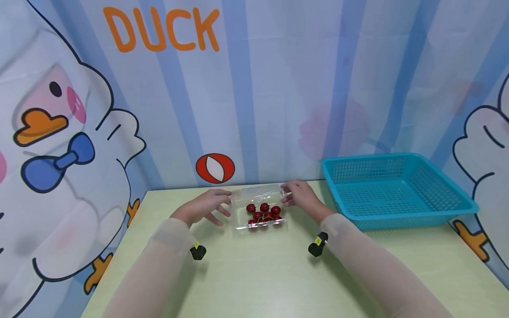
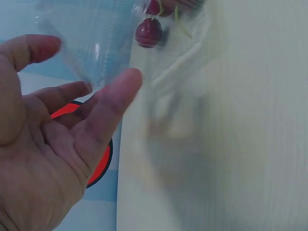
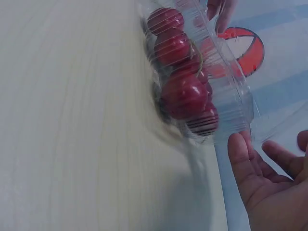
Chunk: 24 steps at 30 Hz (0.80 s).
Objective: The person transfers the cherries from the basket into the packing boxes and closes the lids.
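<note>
A clear plastic clamshell box (image 1: 241, 216) stands on the table near the back wall, its lid (image 1: 254, 191) raised at the rear. Several dark red cherries (image 1: 257, 215) with thin green stems lie inside; the right wrist view shows the cherries (image 3: 185, 94) through the ribbed side. My left hand (image 1: 204, 206) is at the box's left side, fingers spread and fingertips right at the lid's edge. At the right side is my right hand (image 1: 301, 197), its fingers loosely bent by the lid's edge. Its thumb (image 3: 239, 151) touches the box's corner in the right wrist view.
A blue plastic basket (image 1: 397, 216) with mesh walls sits at the back right of the pale table (image 1: 254, 274). Behind the table hangs a striped curtain (image 1: 278, 88) with duck prints. Each sleeve carries a small black wrist device (image 1: 317, 247).
</note>
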### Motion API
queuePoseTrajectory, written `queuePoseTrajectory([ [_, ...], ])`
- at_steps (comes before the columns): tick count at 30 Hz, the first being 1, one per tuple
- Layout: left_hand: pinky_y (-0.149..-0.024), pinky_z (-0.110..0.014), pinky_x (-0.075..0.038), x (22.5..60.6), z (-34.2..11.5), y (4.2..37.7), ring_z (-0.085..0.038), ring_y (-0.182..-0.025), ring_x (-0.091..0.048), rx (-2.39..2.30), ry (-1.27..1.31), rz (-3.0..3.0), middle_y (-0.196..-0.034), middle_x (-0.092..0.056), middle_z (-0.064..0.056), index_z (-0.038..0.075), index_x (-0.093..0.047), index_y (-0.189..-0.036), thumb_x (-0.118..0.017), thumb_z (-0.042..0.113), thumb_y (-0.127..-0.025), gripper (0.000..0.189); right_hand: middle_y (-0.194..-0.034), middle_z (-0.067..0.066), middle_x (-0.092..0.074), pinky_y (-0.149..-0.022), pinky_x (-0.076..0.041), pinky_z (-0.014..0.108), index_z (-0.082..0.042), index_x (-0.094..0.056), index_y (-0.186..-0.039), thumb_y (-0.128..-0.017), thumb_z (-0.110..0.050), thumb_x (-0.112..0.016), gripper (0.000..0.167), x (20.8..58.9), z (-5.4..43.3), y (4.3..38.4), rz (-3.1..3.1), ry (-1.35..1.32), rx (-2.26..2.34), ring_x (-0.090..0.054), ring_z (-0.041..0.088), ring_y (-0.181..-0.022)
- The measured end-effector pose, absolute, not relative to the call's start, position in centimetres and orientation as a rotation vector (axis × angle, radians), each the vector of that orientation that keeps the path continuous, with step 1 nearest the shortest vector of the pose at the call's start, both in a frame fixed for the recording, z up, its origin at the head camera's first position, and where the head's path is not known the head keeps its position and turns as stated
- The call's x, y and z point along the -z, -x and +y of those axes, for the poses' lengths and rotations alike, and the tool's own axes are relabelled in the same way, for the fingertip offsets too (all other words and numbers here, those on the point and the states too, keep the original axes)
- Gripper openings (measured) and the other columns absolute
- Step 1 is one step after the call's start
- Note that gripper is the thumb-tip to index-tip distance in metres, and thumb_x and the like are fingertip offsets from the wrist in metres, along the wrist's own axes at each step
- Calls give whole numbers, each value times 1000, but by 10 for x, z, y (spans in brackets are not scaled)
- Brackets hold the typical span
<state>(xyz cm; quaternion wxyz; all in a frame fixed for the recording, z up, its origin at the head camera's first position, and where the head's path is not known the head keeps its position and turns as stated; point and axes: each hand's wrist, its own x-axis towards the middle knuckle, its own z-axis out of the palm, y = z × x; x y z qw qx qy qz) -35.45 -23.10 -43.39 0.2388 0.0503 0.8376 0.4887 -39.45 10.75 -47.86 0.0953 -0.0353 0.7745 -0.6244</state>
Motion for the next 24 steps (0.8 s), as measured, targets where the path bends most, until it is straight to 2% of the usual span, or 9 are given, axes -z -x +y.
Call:
queuePoseTrajectory([
  [4, -90, -41, -72, 440, -230, 356, -34, -130, -73, -1317, -144, 2338, -169, -54, -25, 8, -34, -179, -57, 28, -116, 70, -151, 28, -68, -90, -70, 33, 5, -62, -158, -117, -23, -53, 50, 479, 108, 394, 2354, 120, 1748, -78, 24, -109],
  [6, -88, -41, -73, 443, -228, 356, -35, -131, -73, -1323, -126, 2347, -170, -53, -25, 11, -29, -181, -59, 24, -116, 72, -143, 26, -72, -90, -71, 36, 2, -63, -158, -115, -20, -57, 48, 481, 108, 394, 2403, 134, 1680, -78, 26, -109],
  [9, -84, -41, -73, 445, -223, 355, -35, -128, -74, -1325, -100, 2367, -169, -51, -24, 16, -20, -183, -60, 19, -116, 78, -130, 24, -76, -82, -70, 35, 0, -62, -157, -112, -15, -59, 48, 484, 108, 393, 2458, 146, 1618, -78, 25, -98],
  [11, -81, -41, -73, 445, -219, 355, -35, -121, -76, -1318, -81, 2387, -161, -55, -25, 17, -19, -183, -60, 16, -115, 79, -122, 21, -77, -76, -69, 33, -2, -62, -156, -110, -13, -60, 47, 486, 107, 393, 2491, 150, 1590, -76, 22, -87],
  [15, -75, -40, -72, 445, -214, 356, -31, -97, -79, -1306, -41, 2411, -138, -66, -26, 14, -28, -176, -58, 15, -115, 68, -106, 17, -76, -68, -64, 31, -2, -65, -150, -110, -8, -60, 41, 487, 107, 391, 2508, 183, 1603, -71, 18, -73],
  [17, -75, -40, -73, 444, -214, 355, -31, -92, -79, -1309, -38, 2400, -132, -69, -26, 11, -33, -172, -58, 14, -115, 63, -100, 14, -74, -65, -63, 30, -1, -66, -142, -110, -6, -60, 33, 487, 107, 390, 2513, 203, 1617, -69, 18, -70],
  [19, -76, -41, -73, 444, -215, 354, -30, -95, -79, -1299, -59, 2392, -133, -68, -24, 11, -35, -172, -60, 14, -112, 66, -97, 13, -72, -64, -63, 29, 1, -68, -132, -111, -5, -60, 23, 486, 106, 388, 2519, 205, 1623, -68, 17, -70],
  [21, -78, -41, -73, 444, -217, 352, -30, -102, -79, -1276, -88, 2381, -142, -65, -22, 13, -34, -176, -65, 13, -106, 76, -97, 13, -71, -65, -63, 28, 4, -68, -127, -112, -5, -61, 19, 485, 105, 387, 2534, 193, 1618, -68, 17, -72],
  [24, -81, -42, -73, 446, -220, 350, -32, -109, -77, -1240, -120, 2352, -153, -56, -20, 19, -25, -182, -71, 11, -99, 96, -104, 16, -72, -67, -66, 29, 8, -70, -126, -113, -6, -60, 21, 485, 102, 385, 2545, 175, 1598, -69, 17, -75],
])
